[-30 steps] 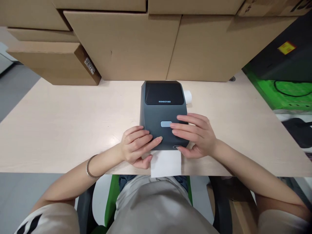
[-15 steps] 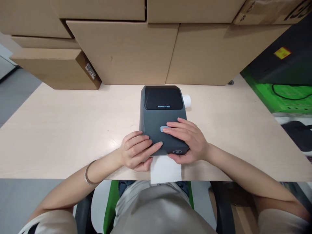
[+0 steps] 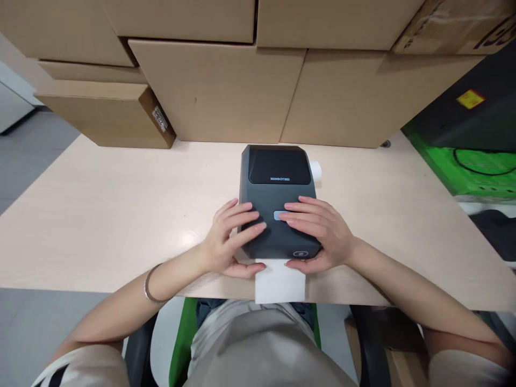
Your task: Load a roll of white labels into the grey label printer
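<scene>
A dark grey label printer (image 3: 278,196) marked NIIMBOT sits on the table, its front facing me. From its front a strip of white label paper (image 3: 280,285) hangs out over the table edge. My left hand (image 3: 229,239) rests its spread fingers on the printer's left side and top, thumb stretched toward the paper. My right hand (image 3: 322,234) grips the front right corner, fingers flat on top and thumb below the front edge. Its fingertips touch the light blue button (image 3: 279,215). A white roll (image 3: 315,171) shows at the printer's right rear.
Stacked cardboard boxes (image 3: 226,91) line the back of the pale wooden table (image 3: 121,215). A smaller flat box (image 3: 108,115) stands at the back left. On the right are a dark case (image 3: 455,113) and a green surface (image 3: 484,174) with a black cable.
My left hand has slid up the printer's left side, its fingers and thumb spreading wider. My right hand keeps nearly the same hold. The whole view has shifted slightly.
</scene>
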`<state>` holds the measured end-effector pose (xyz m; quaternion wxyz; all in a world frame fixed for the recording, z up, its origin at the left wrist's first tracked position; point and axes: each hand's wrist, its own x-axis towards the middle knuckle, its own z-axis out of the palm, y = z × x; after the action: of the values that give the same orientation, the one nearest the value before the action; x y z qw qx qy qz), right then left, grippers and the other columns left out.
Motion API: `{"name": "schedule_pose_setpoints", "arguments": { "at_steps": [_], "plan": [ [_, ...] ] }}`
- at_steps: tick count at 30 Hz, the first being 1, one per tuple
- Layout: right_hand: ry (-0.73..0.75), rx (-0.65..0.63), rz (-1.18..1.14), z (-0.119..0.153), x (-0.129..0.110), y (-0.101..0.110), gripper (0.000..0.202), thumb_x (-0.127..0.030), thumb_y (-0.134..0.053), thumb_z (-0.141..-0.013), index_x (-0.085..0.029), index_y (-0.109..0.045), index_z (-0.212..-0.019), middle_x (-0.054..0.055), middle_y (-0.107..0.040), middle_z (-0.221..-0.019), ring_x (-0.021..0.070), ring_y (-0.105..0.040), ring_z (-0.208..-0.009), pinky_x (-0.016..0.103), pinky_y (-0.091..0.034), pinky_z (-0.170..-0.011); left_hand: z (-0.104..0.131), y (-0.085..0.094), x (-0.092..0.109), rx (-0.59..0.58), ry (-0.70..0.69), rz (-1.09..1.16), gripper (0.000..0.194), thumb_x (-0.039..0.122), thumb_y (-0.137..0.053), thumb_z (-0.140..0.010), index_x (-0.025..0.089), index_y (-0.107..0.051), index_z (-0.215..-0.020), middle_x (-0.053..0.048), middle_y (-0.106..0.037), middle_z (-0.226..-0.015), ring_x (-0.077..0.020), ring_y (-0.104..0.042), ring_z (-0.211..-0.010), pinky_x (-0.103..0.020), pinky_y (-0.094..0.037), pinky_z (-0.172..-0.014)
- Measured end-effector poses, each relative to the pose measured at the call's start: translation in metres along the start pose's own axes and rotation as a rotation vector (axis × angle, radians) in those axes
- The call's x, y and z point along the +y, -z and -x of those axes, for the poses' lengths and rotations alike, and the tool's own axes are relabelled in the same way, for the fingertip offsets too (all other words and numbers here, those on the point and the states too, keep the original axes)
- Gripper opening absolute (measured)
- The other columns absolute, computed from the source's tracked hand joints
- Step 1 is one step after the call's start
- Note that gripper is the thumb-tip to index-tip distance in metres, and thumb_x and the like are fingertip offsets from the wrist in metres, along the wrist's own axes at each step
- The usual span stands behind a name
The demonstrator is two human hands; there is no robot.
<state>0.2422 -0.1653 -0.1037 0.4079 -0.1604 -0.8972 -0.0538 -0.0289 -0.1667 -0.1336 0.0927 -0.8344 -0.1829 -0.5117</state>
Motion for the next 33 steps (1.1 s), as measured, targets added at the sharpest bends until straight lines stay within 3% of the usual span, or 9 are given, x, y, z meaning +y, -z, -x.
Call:
{"name": "schedule_pose_setpoints", "arguments": {
  "at_steps": [3, 6, 11, 18, 22, 27, 30, 33],
  "plan": [
    [-0.043, -0.023, 0.016, -0.003, -0.004, 0.001, 0.086, -0.05, -0.076, -0.084, -0.011, -0.046, -0.155, 0.012, -0.08, -0.121, 0.0277, -0.074, -0.122, 0.046, -0.059, -0.109, 0.003, -0.002, -0.004, -0.042, 0.097, 0.088, 0.092, 0.076, -0.065, -0.087, 0.02, -0.044, -0.157, -0.016, -0.063, -0.137, -0.0348, -0.059, -0.141, -0.058, -0.049, -0.121],
    [-0.082, -0.019, 0.036, -0.004, -0.009, 0.001, 0.085, -0.045, -0.076, -0.082, -0.012, -0.047, -0.154, 0.012, -0.08, -0.119, 0.0294, -0.075, -0.119, 0.048, -0.061, -0.106, 0.006, -0.003, -0.006, -0.118, 0.149, 0.171, 0.103, 0.079, -0.071, -0.083, 0.023, -0.035, -0.162, -0.02, -0.052, -0.153, -0.0411, -0.047, -0.153, -0.068, -0.043, -0.123],
    [-0.099, -0.022, 0.05, -0.006, -0.015, 0.001, 0.08, -0.043, -0.073, -0.081, -0.012, -0.05, -0.152, 0.013, -0.079, -0.119, 0.0312, -0.075, -0.118, 0.05, -0.063, -0.104, 0.006, -0.004, -0.006, -0.159, 0.191, 0.274, 0.102, 0.065, -0.078, -0.084, 0.026, -0.03, -0.165, -0.021, -0.037, -0.168, -0.0442, -0.032, -0.161, -0.073, -0.038, -0.125],
    [-0.106, -0.046, 0.063, -0.011, -0.018, 0.005, 0.081, -0.04, -0.072, -0.083, -0.009, -0.049, -0.155, 0.016, -0.078, -0.121, 0.0325, -0.073, -0.121, 0.054, -0.06, -0.109, 0.004, -0.003, -0.006, -0.183, 0.184, 0.317, 0.099, 0.059, -0.08, -0.084, 0.024, -0.034, -0.164, -0.023, -0.03, -0.172, -0.0467, -0.025, -0.164, -0.076, -0.035, -0.125],
    [-0.054, -0.049, 0.03, -0.002, -0.009, 0.005, 0.094, -0.046, -0.075, -0.086, -0.013, -0.035, -0.164, 0.015, -0.076, -0.129, 0.0309, -0.071, -0.126, 0.053, -0.059, -0.11, 0.001, 0.001, -0.007, -0.199, 0.164, 0.288, 0.097, 0.056, -0.081, -0.083, 0.023, -0.036, -0.163, -0.024, -0.034, -0.17, -0.0474, -0.028, -0.162, -0.075, -0.038, -0.123],
    [-0.065, -0.052, 0.026, 0.003, 0.001, 0.007, 0.106, -0.063, -0.08, -0.082, -0.021, -0.03, -0.166, 0.014, -0.075, -0.133, 0.0349, -0.069, -0.131, 0.061, -0.054, -0.114, -0.002, 0.002, -0.009, -0.152, 0.105, 0.23, 0.094, 0.061, -0.078, -0.085, 0.022, -0.039, -0.161, -0.023, -0.048, -0.161, -0.0474, -0.039, -0.158, -0.074, -0.046, -0.119],
    [-0.044, -0.065, 0.052, -0.004, 0.0, 0.012, 0.101, -0.06, -0.081, -0.082, -0.018, -0.037, -0.161, 0.014, -0.076, -0.13, 0.0361, -0.07, -0.13, 0.063, -0.056, -0.113, -0.003, 0.002, -0.01, -0.121, 0.086, 0.19, 0.093, 0.066, -0.076, -0.085, 0.024, -0.041, -0.16, -0.02, -0.056, -0.154, -0.0457, -0.045, -0.155, -0.072, -0.05, -0.117],
    [0.003, -0.064, 0.111, -0.012, -0.004, 0.018, 0.078, -0.053, -0.082, -0.083, -0.017, -0.054, -0.146, 0.014, -0.078, -0.126, 0.0358, -0.071, -0.128, 0.061, -0.06, -0.111, -0.004, 0.001, -0.011, -0.07, 0.086, 0.182, 0.095, 0.068, -0.078, -0.085, 0.023, -0.042, -0.16, -0.019, -0.058, -0.149, -0.0438, -0.049, -0.152, -0.068, -0.053, -0.117]
  ]
}}
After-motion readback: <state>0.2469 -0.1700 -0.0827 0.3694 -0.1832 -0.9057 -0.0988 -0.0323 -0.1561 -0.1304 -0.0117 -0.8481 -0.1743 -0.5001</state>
